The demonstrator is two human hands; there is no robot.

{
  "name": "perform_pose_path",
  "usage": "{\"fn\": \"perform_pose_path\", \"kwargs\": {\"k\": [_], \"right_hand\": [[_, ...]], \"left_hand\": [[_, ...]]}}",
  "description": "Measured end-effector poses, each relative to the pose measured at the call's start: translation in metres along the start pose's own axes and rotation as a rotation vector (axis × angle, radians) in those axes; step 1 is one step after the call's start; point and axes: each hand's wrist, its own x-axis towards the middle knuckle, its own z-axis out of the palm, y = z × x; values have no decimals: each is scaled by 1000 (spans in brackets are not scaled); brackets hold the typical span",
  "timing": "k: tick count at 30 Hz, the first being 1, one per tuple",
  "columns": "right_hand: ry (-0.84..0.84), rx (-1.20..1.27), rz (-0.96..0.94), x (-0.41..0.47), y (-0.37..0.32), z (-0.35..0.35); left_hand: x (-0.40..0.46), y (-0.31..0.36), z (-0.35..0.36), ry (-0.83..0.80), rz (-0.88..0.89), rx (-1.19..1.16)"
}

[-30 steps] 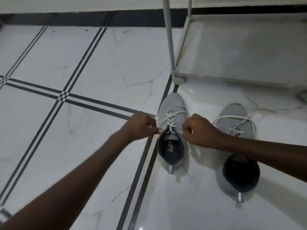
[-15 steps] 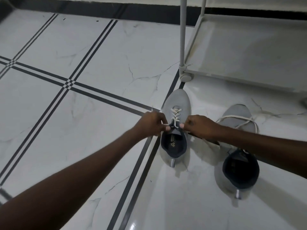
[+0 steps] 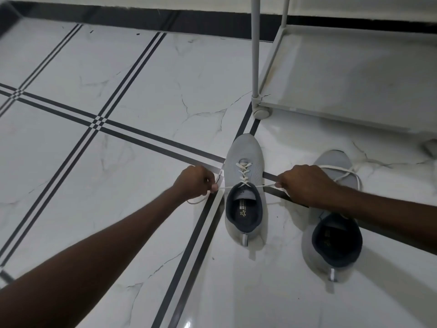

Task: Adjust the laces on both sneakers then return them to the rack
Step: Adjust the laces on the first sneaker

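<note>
Two grey sneakers with dark linings stand on the tiled floor, toes pointing away from me. The left sneaker [image 3: 244, 162] has white laces [image 3: 244, 172] crossed up its front. My left hand [image 3: 196, 182] grips one lace end to the shoe's left, and my right hand [image 3: 305, 183] grips the other end to its right; the lace runs taut between them across the collar. The right sneaker [image 3: 332, 237] lies partly under my right forearm, its laces loose over the toe. The white rack [image 3: 350, 74] stands behind the shoes.
The rack's corner post and foot [image 3: 261, 112] stand just beyond the left sneaker's toe. White marble tiles with dark stripe lines [image 3: 94, 121] spread to the left. A dark skirting band [image 3: 142, 18] runs along the wall at the top.
My hands were together over the left sneaker's tongue; they have pulled apart sideways, drawing the lace ends out tight. The view has shifted slightly closer.
</note>
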Motion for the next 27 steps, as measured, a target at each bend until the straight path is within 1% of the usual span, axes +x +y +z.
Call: {"fn": "perform_pose_path", "kwargs": {"k": [2,3,4,5,6,7,8,9,10,11,13,14,15,16,18,20,21,22,23,24,25,27], "right_hand": [[-53,121,46,5,9,-7],[-94,207,54,8,13,-11],[-130,283,43,11,15,-18],[-159,329,17,13,17,-26],[-179,347,-12,16,17,-35],[-200,349,-35,18,17,-44],[-219,347,-54,20,16,-55],[-230,339,-70,22,14,-64],[-233,330,-83,24,12,-72],[-221,317,-86,26,10,-78],[-171,270,-79,31,8,-88],[-136,255,-75,34,7,-93],[-103,252,-70,36,7,-97],[-61,271,-63,40,7,-100],[90,370,-36,46,7,-100],[347,393,26,51,7,-88],[453,398,79,52,7,-78],[524,448,140,52,6,-69],[540,538,204,51,5,-60],[489,651,240,48,3,-53],[365,760,242,46,-1,-45],[83,964,177,42,-9,-35]], "left_hand": [[3,-4,-8,-92,21,43],[4,-7,-12,-97,26,136],[5,-9,-14,-51,36,264],[6,-9,-16,43,58,397],[8,-8,-17,170,82,484],[10,-3,-18,295,93,495],[10,5,-20,397,89,418],[10,17,-20,459,73,262],[10,29,-21,463,48,48],[10,42,-22,398,34,-201],[9,67,-24,153,33,-690],[7,77,-25,25,25,-866],[6,85,-25,-93,23,-987],[4,91,-25,-180,35,-1030],[3,97,-22,-241,89,-972],[2,96,-20,-209,123,-918],[2,95,-21,-181,123,-927],[2,93,-23,-161,118,-955],[3,91,-25,-155,114,-992],[3,89,-27,-155,109,-1021],[2,87,-30,-156,103,-1040],[-1,84,-38,-167,102,-1051]]}}
